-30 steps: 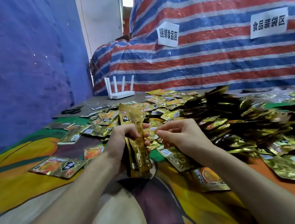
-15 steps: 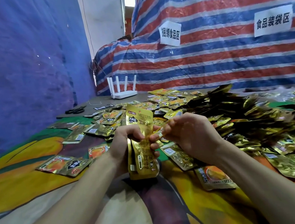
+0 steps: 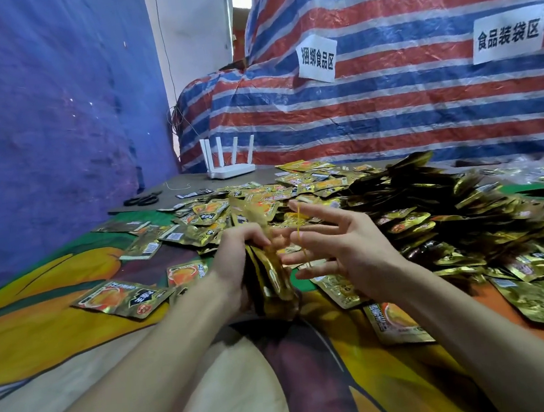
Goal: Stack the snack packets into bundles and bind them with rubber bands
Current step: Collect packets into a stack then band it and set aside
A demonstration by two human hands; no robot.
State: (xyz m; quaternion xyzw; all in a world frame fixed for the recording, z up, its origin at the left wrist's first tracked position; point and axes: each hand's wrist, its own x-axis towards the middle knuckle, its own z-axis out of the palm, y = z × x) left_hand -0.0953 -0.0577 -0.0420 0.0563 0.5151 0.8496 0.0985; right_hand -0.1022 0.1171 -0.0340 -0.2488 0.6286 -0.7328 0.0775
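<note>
My left hand [image 3: 236,260] grips an upright bundle of gold snack packets [image 3: 270,273] just above the printed cloth. My right hand [image 3: 339,245] is right beside the bundle with its fingers spread wide. A thin yellow rubber band [image 3: 301,233] is stretched over those spread fingers, close to the bundle's top edge. A large heap of loose gold packets [image 3: 433,207] covers the table behind and to the right of both hands.
Single packets lie on the cloth at the left [image 3: 122,299] and lower right [image 3: 396,323]. Black scissors [image 3: 142,199] and a white router [image 3: 231,169] sit at the far edge. A blue wall stands left, a striped tarp [image 3: 388,108] behind.
My right hand has opened from a closed pinch and spread its fingers, stretching the rubber band. The bundle in my left hand has tilted and dropped a little.
</note>
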